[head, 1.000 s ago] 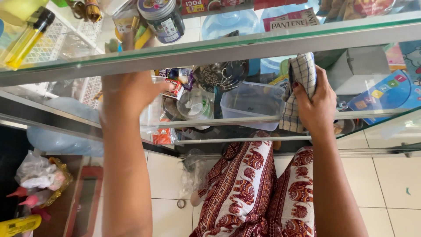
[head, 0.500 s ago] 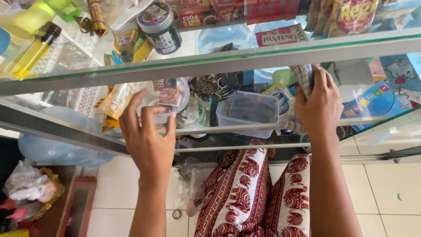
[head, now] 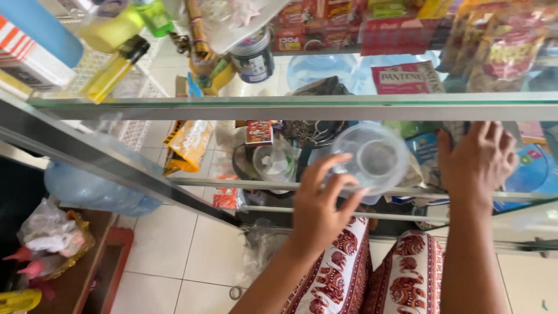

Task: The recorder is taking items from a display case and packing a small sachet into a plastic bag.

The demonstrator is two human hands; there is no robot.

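Left hand (head: 318, 210) grips clear round container (head: 376, 158); right hand (head: 476, 161) open on shelf; orange packet (head: 187, 145) left; red box (head: 259, 132) behind.

Clear glossy plastic tub (head: 376, 158), smooth glass shelf (head: 302, 108).

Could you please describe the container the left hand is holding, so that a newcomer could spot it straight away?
Start at the glass display cabinet and look under its top pane, between the two hands. There the left hand grips a round clear plastic container. Unlike the colourful packets and the orange snack bag nearby, it is see-through and plain.
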